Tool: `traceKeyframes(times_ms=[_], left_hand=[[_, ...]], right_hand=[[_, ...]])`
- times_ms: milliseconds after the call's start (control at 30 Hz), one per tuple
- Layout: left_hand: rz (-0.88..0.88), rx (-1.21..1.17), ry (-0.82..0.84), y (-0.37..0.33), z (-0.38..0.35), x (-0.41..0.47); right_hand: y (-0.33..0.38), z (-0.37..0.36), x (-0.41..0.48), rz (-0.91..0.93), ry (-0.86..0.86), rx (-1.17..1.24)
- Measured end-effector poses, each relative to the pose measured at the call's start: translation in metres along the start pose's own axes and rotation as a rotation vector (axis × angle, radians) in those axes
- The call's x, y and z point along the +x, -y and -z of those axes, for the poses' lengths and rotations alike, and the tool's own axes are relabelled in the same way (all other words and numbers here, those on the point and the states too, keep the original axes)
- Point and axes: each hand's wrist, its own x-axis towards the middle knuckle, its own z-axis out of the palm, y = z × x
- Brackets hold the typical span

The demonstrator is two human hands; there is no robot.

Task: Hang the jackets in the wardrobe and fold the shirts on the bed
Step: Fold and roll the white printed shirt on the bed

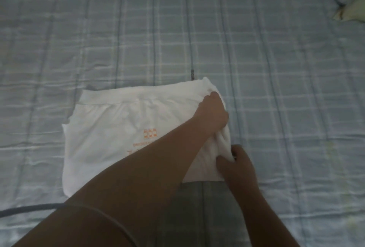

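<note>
A white shirt (110, 134) with a small orange print lies partly folded on the bed (276, 68), which has a light blue checked sheet. My left hand (212, 115) reaches across the shirt and grips its right edge, fingers closed on bunched cloth. My right hand (237, 164) pinches the same right edge a little nearer to me, at the lower right corner. My left forearm covers the shirt's lower middle.
A pillow corner (349, 7) shows at the far right. A thin dark cable (189, 35) runs down the sheet to the shirt's top edge. A grey cord (29, 208) crosses the lower left. The sheet stretches wide on all sides of the shirt.
</note>
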Motion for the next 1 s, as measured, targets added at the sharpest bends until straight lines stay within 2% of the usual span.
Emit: traceKeyframes(times_ms=[133,300,500,700,900,967,1000], left_hand=[[-0.083,-0.296,0.001,0.034,0.061,-0.028],[-0.12,-0.565,-0.02,0.111,0.155,-0.064],[-0.062,-0.719,-0.072,0.228,0.238,-0.092],[0.145,-0.646,-0.2,0.331,0.248,-0.103],[0.244,-0.643,-0.275,0.36,0.234,-0.102],[0.238,-0.499,-0.372,0.356,0.234,-0.106],[0.178,-0.367,-0.449,0.353,0.234,-0.11]], right_hand=[[0.041,-0.018,-0.045,0.115,0.009,0.077],[0.107,-0.097,-0.106,0.269,0.057,0.12],[0.162,-0.216,-0.149,0.481,0.067,-0.06],[0.168,-0.307,-0.162,0.482,0.219,-0.279],[0.161,-0.318,-0.164,0.566,0.156,-0.317],[0.161,-0.304,-0.159,0.616,0.112,-0.277],[0.16,-0.294,-0.153,0.632,0.077,-0.241]])
